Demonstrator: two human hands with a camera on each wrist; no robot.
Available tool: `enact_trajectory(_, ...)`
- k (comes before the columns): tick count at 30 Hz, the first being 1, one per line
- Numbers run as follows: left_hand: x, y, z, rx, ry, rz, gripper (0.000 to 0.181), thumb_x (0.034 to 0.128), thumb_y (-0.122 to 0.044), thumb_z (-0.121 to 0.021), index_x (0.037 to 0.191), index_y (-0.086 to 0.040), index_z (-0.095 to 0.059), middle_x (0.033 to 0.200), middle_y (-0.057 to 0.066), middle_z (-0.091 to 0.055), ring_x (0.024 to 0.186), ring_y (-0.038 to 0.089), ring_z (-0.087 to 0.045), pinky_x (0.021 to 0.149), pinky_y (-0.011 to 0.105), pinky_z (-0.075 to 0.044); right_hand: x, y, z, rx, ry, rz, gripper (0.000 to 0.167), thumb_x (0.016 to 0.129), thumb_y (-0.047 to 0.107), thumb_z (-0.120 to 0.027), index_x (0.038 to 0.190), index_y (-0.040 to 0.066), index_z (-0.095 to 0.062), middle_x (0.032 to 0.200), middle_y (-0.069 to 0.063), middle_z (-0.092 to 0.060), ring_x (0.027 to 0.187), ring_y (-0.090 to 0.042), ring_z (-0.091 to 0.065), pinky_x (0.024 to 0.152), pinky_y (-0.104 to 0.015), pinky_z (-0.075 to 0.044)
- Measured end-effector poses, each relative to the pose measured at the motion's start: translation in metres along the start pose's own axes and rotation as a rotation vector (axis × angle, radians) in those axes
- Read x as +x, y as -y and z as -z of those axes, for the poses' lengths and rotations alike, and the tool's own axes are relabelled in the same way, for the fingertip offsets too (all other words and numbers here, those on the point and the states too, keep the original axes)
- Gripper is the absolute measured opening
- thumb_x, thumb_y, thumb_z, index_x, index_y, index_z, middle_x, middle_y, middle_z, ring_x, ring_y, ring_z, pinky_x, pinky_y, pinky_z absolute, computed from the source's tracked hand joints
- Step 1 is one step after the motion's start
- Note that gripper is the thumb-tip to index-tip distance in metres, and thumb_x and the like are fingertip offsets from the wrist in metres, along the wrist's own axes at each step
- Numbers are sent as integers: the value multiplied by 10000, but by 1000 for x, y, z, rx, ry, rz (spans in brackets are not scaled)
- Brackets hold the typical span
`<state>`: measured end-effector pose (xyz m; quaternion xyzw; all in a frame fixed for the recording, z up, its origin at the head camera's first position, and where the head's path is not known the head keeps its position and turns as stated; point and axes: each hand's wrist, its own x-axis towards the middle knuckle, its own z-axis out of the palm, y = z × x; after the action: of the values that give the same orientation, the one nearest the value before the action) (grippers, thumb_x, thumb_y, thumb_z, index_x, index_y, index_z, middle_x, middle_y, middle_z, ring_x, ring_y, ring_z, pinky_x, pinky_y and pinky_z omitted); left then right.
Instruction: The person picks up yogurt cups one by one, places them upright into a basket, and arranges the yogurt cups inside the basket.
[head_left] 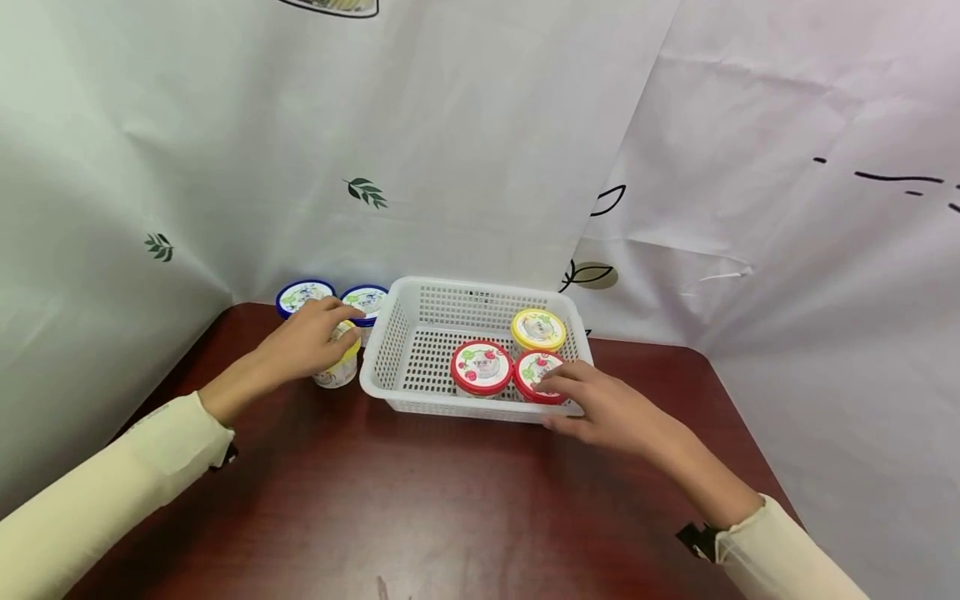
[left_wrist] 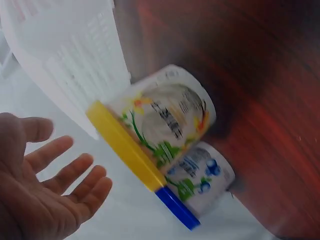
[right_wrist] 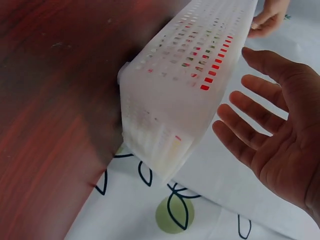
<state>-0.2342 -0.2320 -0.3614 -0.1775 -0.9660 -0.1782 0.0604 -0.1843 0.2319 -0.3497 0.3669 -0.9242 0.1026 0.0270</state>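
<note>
My left hand (head_left: 311, 337) hovers over the yellow-lidded cup (head_left: 339, 367) left of the basket, fingers spread; in the left wrist view a gap shows between the hand (left_wrist: 55, 185) and the yellow lid (left_wrist: 127, 145). Two blue-lidded cups (head_left: 303, 293) stand behind it. The white basket (head_left: 442, 406) holds a yellow-lidded cup (head_left: 538, 329) and two red-lidded cups (head_left: 482, 367). Above the basket's right front corner is my right hand (head_left: 611, 408), its fingers loosely bent over a red lid; the right wrist view shows this hand (right_wrist: 280, 115) empty beside the basket wall.
The dark red table (head_left: 450, 500) reaches back to a pale cloth (head_left: 480, 167) with printed leaves, which hangs behind it and at both sides. The basket stands near the table's back edge, close to the cloth.
</note>
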Motion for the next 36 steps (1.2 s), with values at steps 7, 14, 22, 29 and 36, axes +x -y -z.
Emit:
enact_trajectory(7, 9, 17, 10, 87, 143, 10, 352, 1091, -267, -688, 1326, -27, -788, 1374, 316, -704, 1277, 550, -651, 1080, 740, -544, -14, -3, -2, -22, -41, 7, 408, 965, 224, -900, 1354, 172, -790, 1312, -13, -752, 1175, -202, -681, 990, -434, -629)
enact_trajectory(14, 21, 23, 18, 111, 278, -47, 430, 1042, -322, -780, 1406, -92, -771, 1488, 314, -658, 1394, 622, -578, 1137, 813, -477, -24, -7, -6, -40, -75, 21, 389, 950, 164, -898, 1324, 188, -792, 1313, -16, -754, 1203, -230, -694, 1017, -474, -626)
enact_trajectory(22, 26, 22, 23, 90, 391, -10, 649, 907, -401, -922, 1482, -162, -740, 1552, 281, -610, 1421, 581, -525, 1106, 809, -517, -26, -12, -16, -114, -148, 108, 406, 908, 43, -898, 1288, 163, -820, 1244, -42, -791, 1150, -240, -744, 994, -449, -639)
enact_trajectory(29, 27, 25, 30, 81, 466, 32, 807, 784, -295, -1010, 1526, -223, -703, 1611, 262, -539, 1437, 573, -484, 1131, 832, -462, -26, -16, -23, -195, -221, 191, 442, 872, -37, -886, 1277, 131, -827, 1179, -48, -813, 1077, -248, -774, 941, -426, -655)
enact_trajectory(36, 26, 29, 34, 73, 499, 23, 896, 732, -262, -1057, 1546, -276, -684, 1612, 248, -504, 1423, 550, -497, 1132, 846, -453, -29, -15, -28, -251, -258, 214, 474, 872, -47, -883, 1303, 139, -820, 1180, -47, -809, 1055, -236, -785, 910, -406, -665)
